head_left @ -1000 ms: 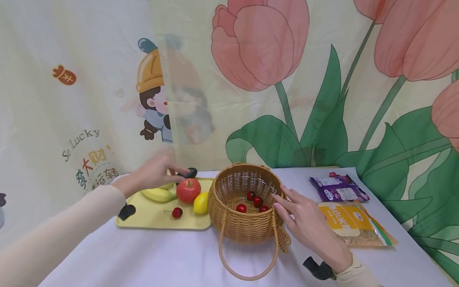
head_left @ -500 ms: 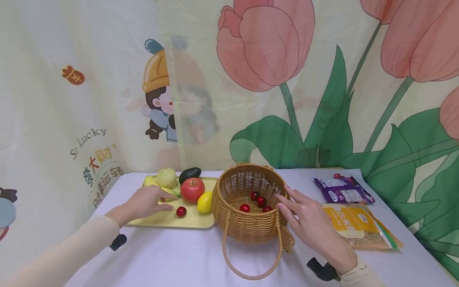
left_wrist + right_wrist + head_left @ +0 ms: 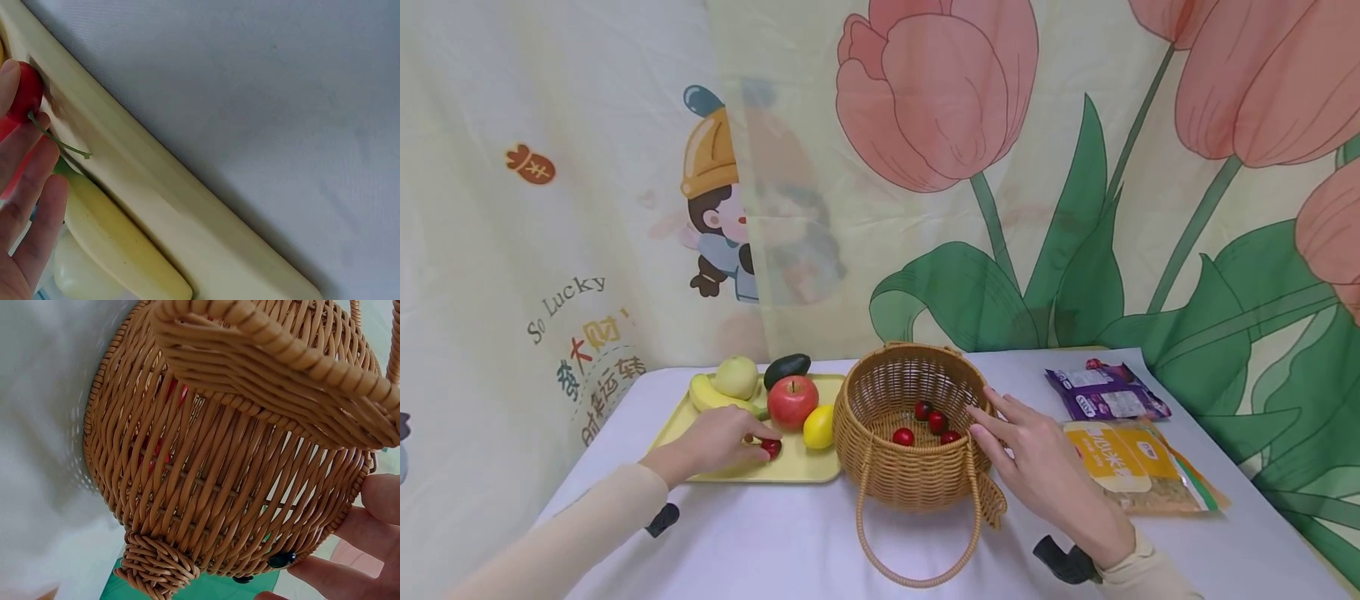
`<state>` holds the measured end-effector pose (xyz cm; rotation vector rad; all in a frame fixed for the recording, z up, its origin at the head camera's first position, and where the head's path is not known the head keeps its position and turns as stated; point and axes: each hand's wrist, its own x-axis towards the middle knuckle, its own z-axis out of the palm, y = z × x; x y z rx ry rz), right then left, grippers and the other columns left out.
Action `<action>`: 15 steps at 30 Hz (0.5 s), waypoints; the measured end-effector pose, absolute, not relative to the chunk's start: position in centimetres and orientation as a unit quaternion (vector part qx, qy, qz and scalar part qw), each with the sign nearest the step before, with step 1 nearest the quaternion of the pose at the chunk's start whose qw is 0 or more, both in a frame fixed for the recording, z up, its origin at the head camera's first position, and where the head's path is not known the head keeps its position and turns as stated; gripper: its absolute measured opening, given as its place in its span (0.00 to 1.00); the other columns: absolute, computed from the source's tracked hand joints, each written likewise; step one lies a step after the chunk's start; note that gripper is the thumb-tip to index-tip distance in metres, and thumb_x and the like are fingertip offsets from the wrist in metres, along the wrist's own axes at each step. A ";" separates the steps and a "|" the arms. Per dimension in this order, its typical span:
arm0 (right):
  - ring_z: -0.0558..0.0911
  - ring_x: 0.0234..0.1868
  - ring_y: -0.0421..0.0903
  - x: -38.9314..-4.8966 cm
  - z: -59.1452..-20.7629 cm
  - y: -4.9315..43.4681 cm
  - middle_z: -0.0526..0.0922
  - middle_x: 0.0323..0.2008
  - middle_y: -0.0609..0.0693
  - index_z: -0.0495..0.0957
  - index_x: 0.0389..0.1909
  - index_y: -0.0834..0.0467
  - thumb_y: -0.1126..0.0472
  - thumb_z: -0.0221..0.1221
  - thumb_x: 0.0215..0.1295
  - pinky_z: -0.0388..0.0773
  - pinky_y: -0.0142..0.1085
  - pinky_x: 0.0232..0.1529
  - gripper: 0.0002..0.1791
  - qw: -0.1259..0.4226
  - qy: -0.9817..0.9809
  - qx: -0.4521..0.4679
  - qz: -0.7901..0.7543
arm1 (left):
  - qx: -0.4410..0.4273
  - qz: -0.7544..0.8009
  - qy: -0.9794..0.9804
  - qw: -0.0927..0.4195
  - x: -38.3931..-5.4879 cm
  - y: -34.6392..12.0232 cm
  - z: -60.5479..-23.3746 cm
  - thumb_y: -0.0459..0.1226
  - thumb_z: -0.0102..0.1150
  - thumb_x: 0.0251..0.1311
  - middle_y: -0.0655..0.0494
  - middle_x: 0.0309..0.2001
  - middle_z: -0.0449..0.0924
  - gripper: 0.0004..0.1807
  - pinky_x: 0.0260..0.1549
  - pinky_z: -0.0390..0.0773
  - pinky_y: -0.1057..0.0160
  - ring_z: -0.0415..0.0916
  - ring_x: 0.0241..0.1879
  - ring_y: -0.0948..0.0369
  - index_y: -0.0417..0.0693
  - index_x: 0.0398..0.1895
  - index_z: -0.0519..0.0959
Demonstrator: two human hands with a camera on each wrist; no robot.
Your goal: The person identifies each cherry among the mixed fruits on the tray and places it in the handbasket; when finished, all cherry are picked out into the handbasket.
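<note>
My left hand is low over the near side of the yellow tray, thumb and fingertips pinching a red cherry. In the left wrist view, the green stem of the cherry hangs past the fingers. A round wicker basket stands right of the tray, several cherries inside it. Against its right rim rests my right hand, with fingers extended. The right wrist view has the woven side of the basket close up, fingertips at its edge.
On the tray lie a banana, a pale green round fruit, a dark avocado, an apple and a lemon. Purple packets and a yellow bag lie at the right. The basket's handle droops frontward.
My left hand has come down from above the banana and apple to the tray's near side and taken hold of the cherry there. The right hand stays at the basket rim.
</note>
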<state>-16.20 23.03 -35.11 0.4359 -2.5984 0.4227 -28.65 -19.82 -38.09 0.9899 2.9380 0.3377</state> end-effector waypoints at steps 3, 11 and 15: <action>0.79 0.65 0.67 -16.2 -35.1 23.0 0.76 0.69 0.60 0.82 0.62 0.52 0.53 0.59 0.75 0.78 0.60 0.59 0.19 0.228 -0.949 0.155 0.153 | 0.318 0.110 0.942 0.015 -28.7 -19.7 -38.2 0.43 0.74 0.57 0.66 0.36 0.90 0.17 0.30 0.73 0.71 0.70 0.29 0.69 0.55 0.51 0.89; 0.79 0.65 0.67 -16.2 -35.1 23.1 0.75 0.70 0.60 0.82 0.62 0.51 0.52 0.59 0.75 0.78 0.59 0.59 0.19 0.224 -0.950 0.153 0.154 | 0.310 0.119 0.943 0.021 -28.6 -19.8 -38.3 0.42 0.74 0.58 0.71 0.27 0.83 0.17 0.25 0.66 0.71 0.67 0.25 0.69 0.55 0.52 0.89; 0.79 0.65 0.67 -16.3 -35.1 23.1 0.75 0.70 0.60 0.82 0.62 0.51 0.52 0.59 0.75 0.78 0.59 0.59 0.19 0.224 -0.951 0.155 0.149 | 0.311 0.119 0.943 0.020 -28.7 -19.9 -38.4 0.43 0.73 0.59 0.71 0.24 0.79 0.17 0.25 0.65 0.71 0.66 0.24 0.69 0.55 0.52 0.89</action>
